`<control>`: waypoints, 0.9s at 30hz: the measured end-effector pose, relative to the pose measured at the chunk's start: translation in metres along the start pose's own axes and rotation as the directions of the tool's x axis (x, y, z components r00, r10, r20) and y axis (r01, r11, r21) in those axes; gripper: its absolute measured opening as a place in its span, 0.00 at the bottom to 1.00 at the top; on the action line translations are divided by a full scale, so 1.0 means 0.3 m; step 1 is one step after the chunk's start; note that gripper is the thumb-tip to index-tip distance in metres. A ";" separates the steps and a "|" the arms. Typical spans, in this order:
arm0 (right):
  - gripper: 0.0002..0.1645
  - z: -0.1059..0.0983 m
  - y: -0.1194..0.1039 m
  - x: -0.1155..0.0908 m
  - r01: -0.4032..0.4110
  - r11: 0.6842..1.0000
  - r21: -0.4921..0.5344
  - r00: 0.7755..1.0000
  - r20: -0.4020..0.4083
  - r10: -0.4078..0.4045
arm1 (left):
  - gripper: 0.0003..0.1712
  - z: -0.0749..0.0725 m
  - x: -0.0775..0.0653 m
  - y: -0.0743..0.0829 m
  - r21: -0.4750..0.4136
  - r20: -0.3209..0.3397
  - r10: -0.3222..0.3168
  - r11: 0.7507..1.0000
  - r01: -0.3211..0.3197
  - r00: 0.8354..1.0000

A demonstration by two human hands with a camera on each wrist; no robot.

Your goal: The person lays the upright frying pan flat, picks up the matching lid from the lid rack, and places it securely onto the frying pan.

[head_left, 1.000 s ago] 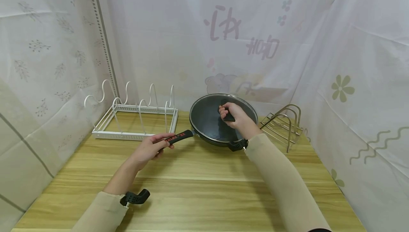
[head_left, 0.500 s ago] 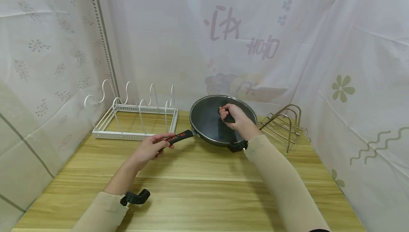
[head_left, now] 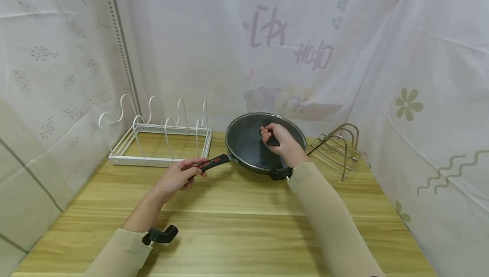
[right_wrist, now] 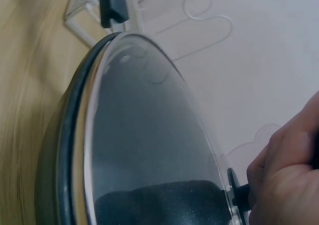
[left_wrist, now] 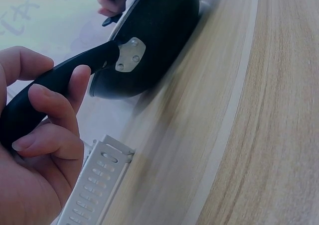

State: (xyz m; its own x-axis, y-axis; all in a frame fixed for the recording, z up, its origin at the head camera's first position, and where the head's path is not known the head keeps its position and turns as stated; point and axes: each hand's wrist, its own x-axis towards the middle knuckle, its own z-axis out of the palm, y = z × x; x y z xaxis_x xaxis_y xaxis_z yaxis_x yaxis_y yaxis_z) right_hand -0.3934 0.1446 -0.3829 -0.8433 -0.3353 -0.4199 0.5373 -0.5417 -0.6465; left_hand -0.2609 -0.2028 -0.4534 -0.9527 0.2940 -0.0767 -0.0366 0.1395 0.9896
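Note:
A black frying pan (left_wrist: 164,41) stands near the back of the table. My left hand (head_left: 177,179) grips its black handle (head_left: 214,163), which has red lettering and points left; in the left wrist view the fingers curl around the handle (left_wrist: 45,85). Over the pan lies a round glass lid (head_left: 248,141) with a metal rim. My right hand (head_left: 280,137) holds the lid's dark knob (head_left: 273,140) from above. In the right wrist view the lid (right_wrist: 149,130) sits right at the pan's rim (right_wrist: 65,150), and that hand (right_wrist: 286,170) partly hides the knob.
A white wire rack (head_left: 141,161) with tall curved dividers stands left of the pan, close behind the left hand. A gold-coloured wire rack (head_left: 345,154) stands to the right. Printed cloth (head_left: 214,48) hangs behind and along both sides of the wooden table (head_left: 229,234).
The lid's far edge has dropped slightly onto the pan, and the right hand on the knob has gone down a little with it. The left hand keeps its hold on the handle.

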 end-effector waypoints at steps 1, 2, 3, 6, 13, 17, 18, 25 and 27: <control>0.09 0.001 0.000 0.001 0.002 1.000 0.002 1.000 0.001 -0.002 | 0.31 -0.001 0.000 0.002 0.002 0.000 0.002 1.000 -0.002 1.000; 0.09 0.003 0.000 0.002 0.003 1.000 0.005 1.000 0.004 -0.003 | 0.31 -0.002 0.000 0.003 0.003 0.000 0.001 1.000 -0.001 1.000; 0.08 0.004 -0.001 0.002 0.003 1.000 0.007 1.000 0.007 -0.003 | 0.31 -0.003 0.000 0.004 0.005 -0.003 -0.001 1.000 0.001 1.000; 0.09 0.007 -0.002 0.001 0.000 1.000 0.014 1.000 0.005 0.000 | 0.31 -0.004 -0.001 0.004 0.011 -0.005 -0.005 1.000 0.005 1.000; 0.09 0.007 -0.001 0.000 -0.002 1.000 0.014 1.000 -0.012 0.002 | 0.31 -0.004 0.000 0.000 0.005 0.001 -0.011 1.000 0.011 1.000; 0.10 0.007 0.001 0.005 0.005 1.000 -0.002 1.000 -0.017 -0.005 | 0.31 -0.005 0.001 -0.005 0.010 -0.004 -0.013 1.000 0.014 1.000; 0.10 0.006 0.002 0.006 0.009 1.000 -0.006 1.000 -0.022 -0.009 | 0.31 -0.004 0.002 -0.006 0.008 -0.008 -0.016 1.000 0.016 1.000; 0.10 -0.001 0.010 0.013 0.031 0.999 -0.013 0.998 -0.063 -0.032 | 0.32 -0.002 -0.002 -0.004 0.020 -0.001 -0.022 1.000 0.022 1.000; 0.11 -0.006 0.013 0.013 0.037 0.999 -0.016 0.997 -0.068 -0.038 | 0.31 -0.001 0.001 -0.007 0.020 -0.003 -0.025 0.999 0.025 1.000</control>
State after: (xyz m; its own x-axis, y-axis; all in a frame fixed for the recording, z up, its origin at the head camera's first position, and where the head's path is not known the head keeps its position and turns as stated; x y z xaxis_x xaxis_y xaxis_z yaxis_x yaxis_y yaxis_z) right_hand -0.3947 0.1427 -0.3881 -0.8602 -0.2614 -0.4378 0.5062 -0.5409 -0.6717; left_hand -0.2611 -0.2034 -0.4555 -0.9524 0.2876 -0.1008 -0.0543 0.1653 0.9847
